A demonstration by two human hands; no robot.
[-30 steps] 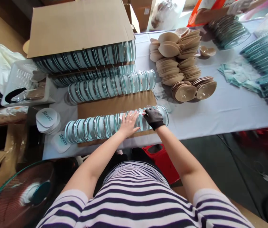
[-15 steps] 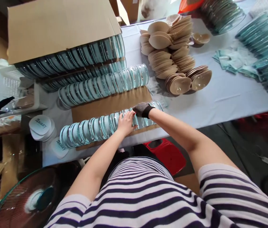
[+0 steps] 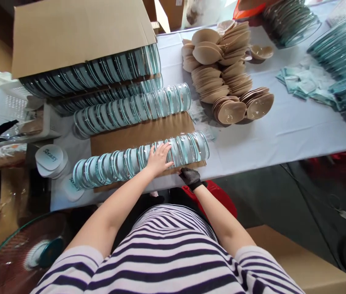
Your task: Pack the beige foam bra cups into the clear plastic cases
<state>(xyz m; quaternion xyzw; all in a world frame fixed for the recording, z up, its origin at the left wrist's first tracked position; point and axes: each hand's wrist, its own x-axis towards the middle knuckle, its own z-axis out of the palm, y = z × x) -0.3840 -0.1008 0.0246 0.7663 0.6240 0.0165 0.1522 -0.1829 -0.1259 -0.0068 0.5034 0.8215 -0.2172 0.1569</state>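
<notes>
A long row of clear round packs with pale blue-green rims [image 3: 114, 165] stands on edge, pressed together, on a flat brown cardboard sheet [image 3: 136, 134]. My left hand [image 3: 159, 158] rests on top of this row right of its middle, fingers spread. Low at the table's front edge is my right hand [image 3: 191, 177], in a dark mesh glove with bare fingertips. Its fingers are curled close to the cardboard's front edge; whether they pinch it is unclear. Behind the sheet lies a second row of the same packs [image 3: 132, 105].
An open cardboard box [image 3: 81, 32] holds more rows at the back left. Stacked beige cups [image 3: 211, 83] stand right of it, with small teal sachets [image 3: 306, 79] beyond. At left are a white basket [image 3: 10, 100] and printed white cards [image 3: 50, 159]. A fan [image 3: 34, 253] stands below.
My right hand has left the right part of the front row and dropped toward me to the table's front edge. My left hand stays on the row, its fingers flatter.
</notes>
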